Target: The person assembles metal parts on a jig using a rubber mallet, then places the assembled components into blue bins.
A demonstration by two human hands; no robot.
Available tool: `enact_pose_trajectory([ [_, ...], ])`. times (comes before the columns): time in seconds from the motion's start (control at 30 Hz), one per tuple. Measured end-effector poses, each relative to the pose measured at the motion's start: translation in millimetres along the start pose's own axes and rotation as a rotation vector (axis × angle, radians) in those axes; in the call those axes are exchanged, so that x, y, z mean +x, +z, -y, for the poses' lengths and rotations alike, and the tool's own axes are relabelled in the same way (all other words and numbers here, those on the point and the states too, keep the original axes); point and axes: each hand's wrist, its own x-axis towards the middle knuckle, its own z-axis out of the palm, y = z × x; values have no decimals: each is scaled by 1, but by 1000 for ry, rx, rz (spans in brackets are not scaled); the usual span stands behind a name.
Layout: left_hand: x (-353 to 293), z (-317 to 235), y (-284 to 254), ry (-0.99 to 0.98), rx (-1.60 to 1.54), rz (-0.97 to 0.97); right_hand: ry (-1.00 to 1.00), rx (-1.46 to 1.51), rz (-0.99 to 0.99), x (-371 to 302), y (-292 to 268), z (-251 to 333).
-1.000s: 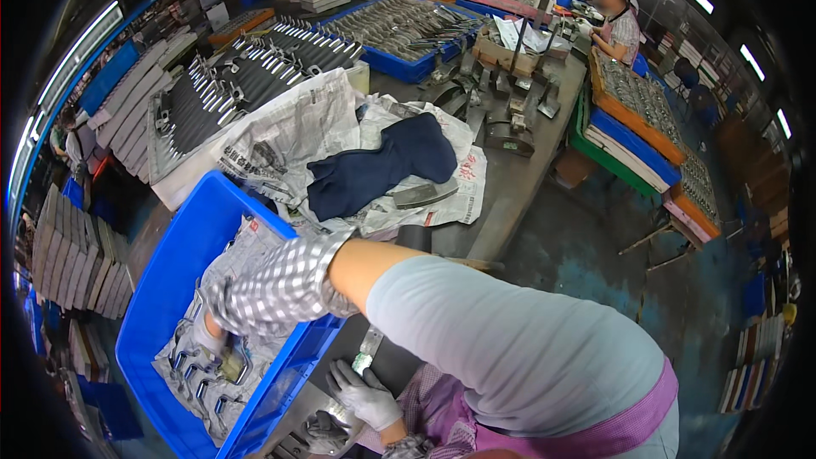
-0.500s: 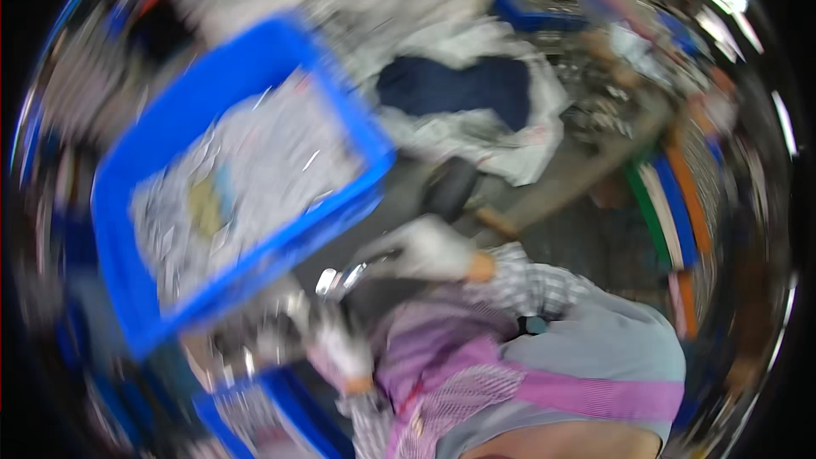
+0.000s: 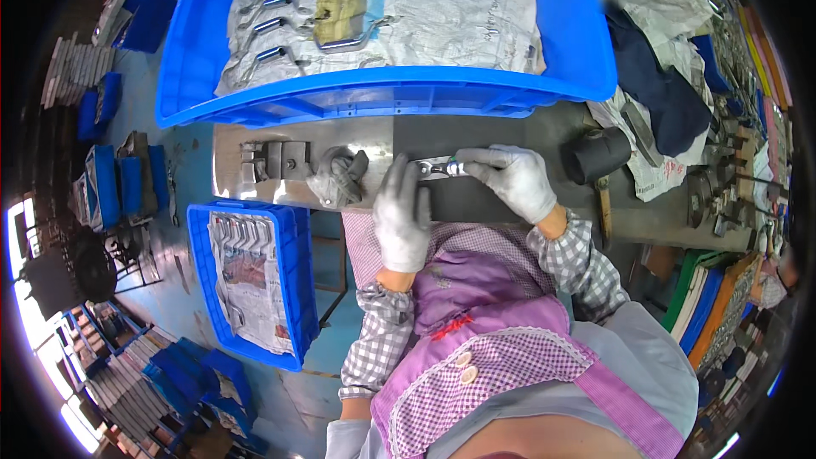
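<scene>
My right hand point(image 3: 512, 180), in a white glove, pinches the right end of a shiny metal piece point(image 3: 438, 167) between thumb and fingers. The piece lies level just over a dark mat point(image 3: 476, 197) and has a rounded, holed part toward its left; its exact kind I cannot tell. My left hand point(image 3: 403, 219), also gloved, has its fingers stretched out at the piece's left end, partly covering it. Left of that hand lies a crumpled grey cloth point(image 3: 338, 176), beside a metal block fixture point(image 3: 276, 161).
A large blue bin point(image 3: 382, 89) across the bench holds several bent shiny metal parts point(image 3: 272, 27) on a paper-like sheet. A smaller blue bin point(image 3: 295, 289) at lower left holds similar parts. To the right are a black cylinder point(image 3: 597, 155), a wooden handle point(image 3: 604, 208) and dark cloth point(image 3: 663, 85).
The view has turned and steadied, so the large bin now sits straight ahead. My hands have come together at the metal piece over the mat; the right held a shiny piece before too.
</scene>
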Motion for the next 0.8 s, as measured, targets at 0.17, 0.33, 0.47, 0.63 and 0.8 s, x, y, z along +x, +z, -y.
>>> enact_pose_trajectory([
  [0.17,-4,-9,23,56,250,155,-63,128,-328,-20,-3,-66],
  [0.33,-4,-7,35,112,264,95,-259,-148,-498,-20,9,-77],
  [0.47,-7,-7,38,137,307,82,-329,-178,-553,-20,7,-79],
  [0.63,-9,-10,37,132,359,67,-341,-541,-413,-38,4,-55],
  [0.8,-7,-10,36,87,340,60,-85,-108,-524,-62,-30,-55],
])
